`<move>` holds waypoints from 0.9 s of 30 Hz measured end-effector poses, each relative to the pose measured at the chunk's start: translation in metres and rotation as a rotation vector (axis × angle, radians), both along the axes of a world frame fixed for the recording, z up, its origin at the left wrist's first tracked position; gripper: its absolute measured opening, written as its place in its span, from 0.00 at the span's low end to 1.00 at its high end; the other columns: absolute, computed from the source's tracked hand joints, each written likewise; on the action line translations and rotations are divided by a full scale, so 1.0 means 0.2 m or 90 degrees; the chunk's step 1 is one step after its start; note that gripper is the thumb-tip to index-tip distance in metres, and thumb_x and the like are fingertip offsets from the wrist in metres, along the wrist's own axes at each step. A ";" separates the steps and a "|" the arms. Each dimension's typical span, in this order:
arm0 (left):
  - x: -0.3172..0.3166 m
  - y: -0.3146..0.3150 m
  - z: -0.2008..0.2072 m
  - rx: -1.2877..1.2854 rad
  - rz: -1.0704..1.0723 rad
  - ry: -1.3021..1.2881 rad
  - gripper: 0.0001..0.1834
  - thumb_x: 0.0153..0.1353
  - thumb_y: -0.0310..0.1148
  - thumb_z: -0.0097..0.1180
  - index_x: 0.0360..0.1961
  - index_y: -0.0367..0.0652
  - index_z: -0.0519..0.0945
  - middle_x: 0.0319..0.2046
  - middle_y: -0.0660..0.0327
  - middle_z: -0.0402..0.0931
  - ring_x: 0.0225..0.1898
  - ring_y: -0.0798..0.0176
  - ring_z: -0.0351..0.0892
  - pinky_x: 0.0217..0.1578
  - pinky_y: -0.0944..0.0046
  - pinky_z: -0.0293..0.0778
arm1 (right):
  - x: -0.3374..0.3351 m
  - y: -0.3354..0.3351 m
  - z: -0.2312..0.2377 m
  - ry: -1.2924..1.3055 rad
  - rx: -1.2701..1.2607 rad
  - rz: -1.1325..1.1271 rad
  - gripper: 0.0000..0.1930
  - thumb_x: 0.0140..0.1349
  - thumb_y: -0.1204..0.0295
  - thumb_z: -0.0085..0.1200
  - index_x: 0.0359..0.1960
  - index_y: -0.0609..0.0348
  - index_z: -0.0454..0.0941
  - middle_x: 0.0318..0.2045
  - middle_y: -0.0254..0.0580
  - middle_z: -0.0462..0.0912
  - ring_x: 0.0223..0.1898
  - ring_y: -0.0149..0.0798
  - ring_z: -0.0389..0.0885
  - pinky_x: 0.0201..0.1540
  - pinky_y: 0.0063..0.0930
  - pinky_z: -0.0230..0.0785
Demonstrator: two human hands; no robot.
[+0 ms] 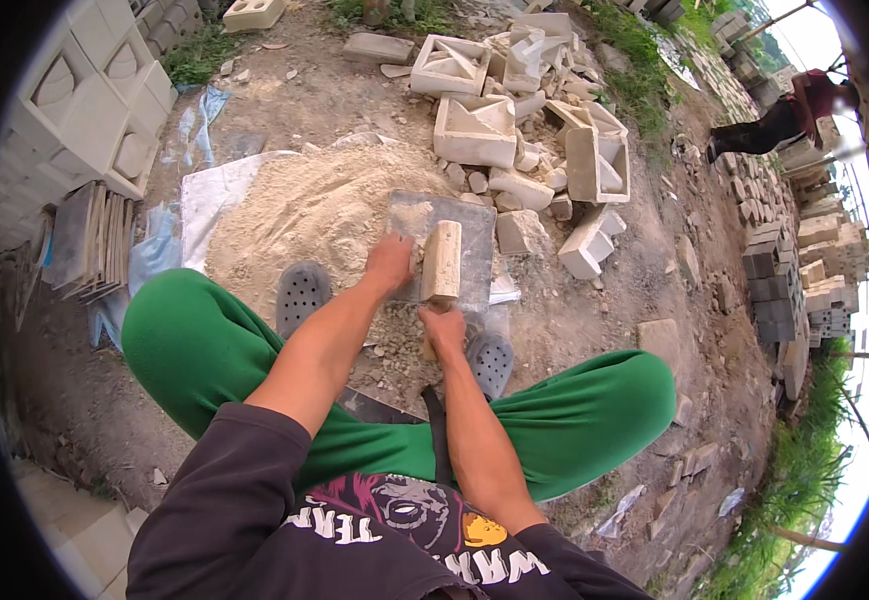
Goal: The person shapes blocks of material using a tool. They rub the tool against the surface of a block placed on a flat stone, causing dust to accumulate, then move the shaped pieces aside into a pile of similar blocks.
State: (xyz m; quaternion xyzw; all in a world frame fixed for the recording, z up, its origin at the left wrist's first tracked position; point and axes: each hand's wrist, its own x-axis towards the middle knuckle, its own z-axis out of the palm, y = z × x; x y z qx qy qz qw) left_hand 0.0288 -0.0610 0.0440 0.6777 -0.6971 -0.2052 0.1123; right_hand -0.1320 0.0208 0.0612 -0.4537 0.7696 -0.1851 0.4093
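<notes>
A long tan block (442,258), which looks like the head of a wooden mallet, lies over a grey flat plate (475,232). My right hand (444,330) is closed at its near end, and a short tan end, like a handle, shows below the fist. Left of the block, my left hand (391,262) sits at the plate's left edge with its fingers curled. Whatever those fingers hold, if anything, is hidden. A heap of pale sandy powder (305,205) spreads beyond my left hand over a white sheet (217,205), and some powder lies on the plate.
Broken pale moulded blocks (477,130) are piled beyond the plate to the right. Patterned blocks (90,90) are stacked at far left, near thin boards (93,240). My grey clogs (490,362) flank the work. A person (795,112) bends at far right near grey blocks (771,280).
</notes>
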 end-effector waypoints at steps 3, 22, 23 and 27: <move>-0.03 0.02 -0.05 -0.021 0.044 0.026 0.18 0.58 0.31 0.56 0.51 0.46 0.79 0.45 0.51 0.76 0.51 0.47 0.76 0.49 0.49 0.76 | -0.05 -0.03 0.13 -0.013 0.042 0.032 0.30 0.44 0.57 0.68 0.47 0.63 0.82 0.42 0.54 0.87 0.46 0.54 0.85 0.52 0.41 0.75; -0.14 -0.04 -0.05 -0.119 0.070 0.094 0.09 0.58 0.38 0.62 0.39 0.52 0.85 0.41 0.58 0.76 0.46 0.52 0.78 0.46 0.53 0.76 | -0.07 -0.07 -0.18 -0.202 0.109 -0.184 0.33 0.44 0.58 0.67 0.52 0.65 0.79 0.42 0.56 0.86 0.39 0.52 0.88 0.45 0.39 0.79; -0.13 -0.04 -0.06 -0.104 0.072 0.087 0.08 0.58 0.39 0.63 0.38 0.53 0.86 0.41 0.58 0.77 0.46 0.52 0.78 0.46 0.53 0.76 | -0.07 -0.06 -0.20 -0.206 0.109 -0.186 0.33 0.44 0.58 0.67 0.52 0.65 0.79 0.42 0.56 0.86 0.39 0.52 0.88 0.45 0.39 0.79; -0.13 -0.05 -0.06 -0.065 0.053 0.082 0.08 0.58 0.40 0.63 0.37 0.55 0.88 0.42 0.59 0.78 0.47 0.53 0.79 0.46 0.53 0.76 | -0.06 -0.05 -0.23 -0.062 -0.012 -0.141 0.29 0.45 0.61 0.66 0.49 0.66 0.82 0.38 0.54 0.87 0.31 0.46 0.89 0.39 0.35 0.80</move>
